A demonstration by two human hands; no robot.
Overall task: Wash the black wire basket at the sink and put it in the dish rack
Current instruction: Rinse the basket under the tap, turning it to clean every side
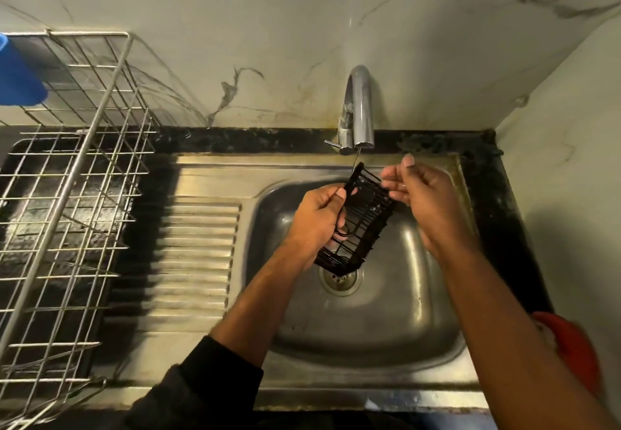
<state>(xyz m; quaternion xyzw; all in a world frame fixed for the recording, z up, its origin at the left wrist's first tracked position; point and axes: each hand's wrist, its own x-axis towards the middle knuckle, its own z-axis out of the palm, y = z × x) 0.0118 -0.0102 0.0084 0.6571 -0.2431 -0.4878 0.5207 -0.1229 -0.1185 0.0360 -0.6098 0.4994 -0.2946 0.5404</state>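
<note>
My left hand grips the small black wire basket by its rim, over the steel sink under the chrome tap, right hand loose-fingered beside it holding nothing: light, stiff, probably slippery wet, so hold the frame.

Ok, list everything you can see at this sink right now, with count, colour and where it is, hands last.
black wire basket: one, black, held over the sink bowl, below the tap
sink: one, steel, centre, ribbed drainboard on its left
tap: one, chrome, behind the bowl, thin stream running
dish rack: one, silver wire, far left
blue object: one, blue, upper left edge, at the rack
red object: one, red, lower right, partly hidden
left hand: grips the basket's left side
right hand: fingers at the basket's upper right edge
</note>
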